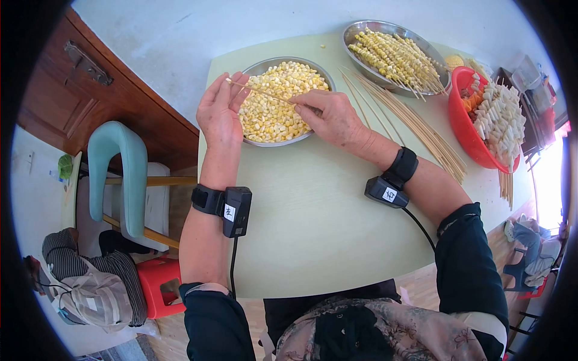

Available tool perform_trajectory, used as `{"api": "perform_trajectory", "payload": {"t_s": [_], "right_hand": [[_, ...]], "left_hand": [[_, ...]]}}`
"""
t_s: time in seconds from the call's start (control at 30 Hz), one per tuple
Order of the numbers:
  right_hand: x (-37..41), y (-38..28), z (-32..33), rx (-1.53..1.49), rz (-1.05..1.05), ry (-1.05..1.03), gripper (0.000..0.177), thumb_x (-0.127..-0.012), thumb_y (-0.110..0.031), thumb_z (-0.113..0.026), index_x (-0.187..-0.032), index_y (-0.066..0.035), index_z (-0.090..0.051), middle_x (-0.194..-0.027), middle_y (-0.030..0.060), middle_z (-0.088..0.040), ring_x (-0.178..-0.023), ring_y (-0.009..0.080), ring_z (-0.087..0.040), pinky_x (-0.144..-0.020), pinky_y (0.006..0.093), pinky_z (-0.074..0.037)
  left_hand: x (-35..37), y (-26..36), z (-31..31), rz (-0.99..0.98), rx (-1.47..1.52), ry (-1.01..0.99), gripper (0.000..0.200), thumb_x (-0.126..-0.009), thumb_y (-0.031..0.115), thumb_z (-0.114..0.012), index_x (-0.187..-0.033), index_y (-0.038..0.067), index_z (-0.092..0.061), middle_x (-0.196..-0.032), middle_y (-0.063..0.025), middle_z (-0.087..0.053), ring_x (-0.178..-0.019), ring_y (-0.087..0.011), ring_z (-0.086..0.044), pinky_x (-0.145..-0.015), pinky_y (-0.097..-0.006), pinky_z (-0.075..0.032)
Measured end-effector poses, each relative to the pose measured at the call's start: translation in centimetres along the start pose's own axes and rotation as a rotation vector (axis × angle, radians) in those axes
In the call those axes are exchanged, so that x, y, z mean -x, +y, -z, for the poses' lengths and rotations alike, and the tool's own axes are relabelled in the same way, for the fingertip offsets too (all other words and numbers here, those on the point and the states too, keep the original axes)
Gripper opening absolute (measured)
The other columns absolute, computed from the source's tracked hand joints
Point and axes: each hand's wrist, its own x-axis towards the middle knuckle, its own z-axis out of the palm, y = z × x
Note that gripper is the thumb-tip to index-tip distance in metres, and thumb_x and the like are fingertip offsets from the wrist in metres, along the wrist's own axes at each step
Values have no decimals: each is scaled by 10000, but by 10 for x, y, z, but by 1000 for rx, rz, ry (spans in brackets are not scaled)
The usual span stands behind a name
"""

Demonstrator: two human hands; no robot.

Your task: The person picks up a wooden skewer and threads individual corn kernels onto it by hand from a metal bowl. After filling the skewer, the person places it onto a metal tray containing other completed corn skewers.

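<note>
A thin bamboo skewer [259, 91] stretches between my two hands above a metal bowl [255, 142] filled with yellow corn kernels [278, 102]. My left hand [220, 114] stands upright at the bowl's left rim, with its fingertips on the skewer's pointed end. Over the bowl's right side, my right hand [333, 115] pinches the skewer's other end, its fingers dipping among the kernels. Both wrists wear black strap-on devices.
A loose pile of bare skewers [409, 123] lies right of the bowl. Behind are a metal tray of finished corn skewers [397, 57] and a red basin of white skewered pieces [497, 117]. A teal chair [117, 168] and red stool [158, 283] stand left of the table.
</note>
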Motion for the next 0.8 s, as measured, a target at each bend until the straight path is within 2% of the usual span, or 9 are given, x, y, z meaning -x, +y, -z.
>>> {"api": "perform_trajectory", "payload": {"t_s": [0.8], "right_hand": [[0,0,1,31,15,1,162,-806,-99,-566,-907,-10,-656,-778,149,-645,-674,278,-628,-642,346,-508]], "left_hand": [[0,-1,0,-67,-85,0,211,-911,21,-467,-1091,-87,-498,-1073,-250,-571,-972,-305,-609,-796,-337,-544]]}}
